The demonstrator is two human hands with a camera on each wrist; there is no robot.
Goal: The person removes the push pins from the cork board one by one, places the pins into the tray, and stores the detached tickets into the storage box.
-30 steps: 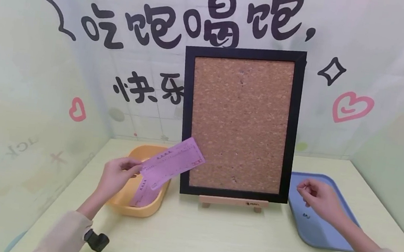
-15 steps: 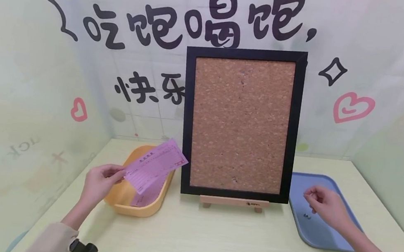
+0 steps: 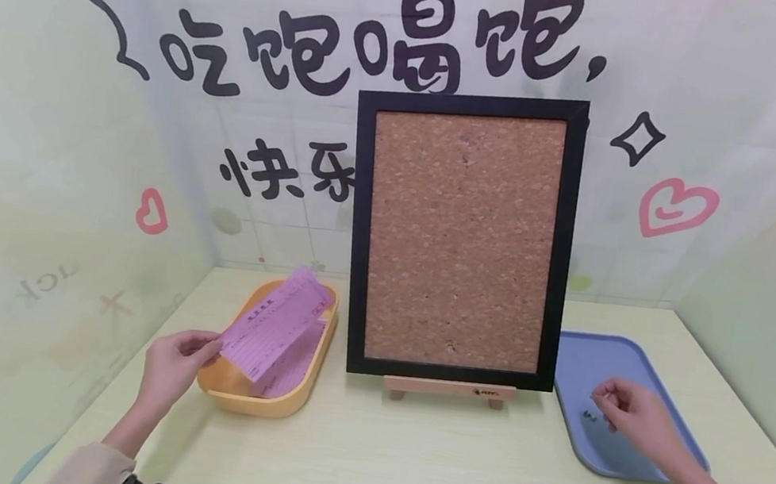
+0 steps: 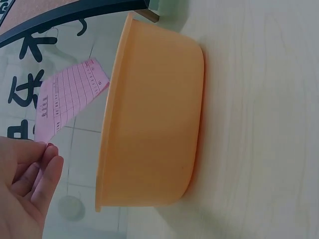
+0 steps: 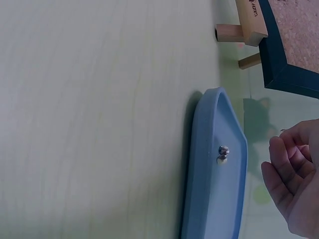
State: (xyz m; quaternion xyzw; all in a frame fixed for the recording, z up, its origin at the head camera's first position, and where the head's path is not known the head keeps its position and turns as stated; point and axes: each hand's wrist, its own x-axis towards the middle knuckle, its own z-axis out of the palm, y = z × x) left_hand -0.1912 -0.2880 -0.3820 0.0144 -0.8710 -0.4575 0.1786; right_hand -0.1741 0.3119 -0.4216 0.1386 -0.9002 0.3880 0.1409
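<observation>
My left hand (image 3: 172,369) pinches a pink printed paper slip (image 3: 275,325) by its near end. It holds the slip tilted over the orange basket (image 3: 297,406), where a second pink slip (image 3: 287,370) lies. In the left wrist view, the held slip (image 4: 70,94) stands out above the basket rim. My right hand (image 3: 637,418) hovers over the blue tray (image 3: 608,355), thumb and forefinger drawn together. A tiny dark speck shows at those fingertips in the right wrist view, too small to identify. Small shiny silver balls or pin heads (image 5: 223,154) sit in the tray.
A cork board (image 3: 460,242) in a black frame stands upright at the middle back on a small wooden easel (image 3: 449,388). It rises between basket and tray. Behind it is a wall (image 3: 287,119) with large black lettering.
My left hand has drawn left and towards me, bringing the held slip away from the cork board and over the basket. The right hand has moved slightly right and lower over the tray.
</observation>
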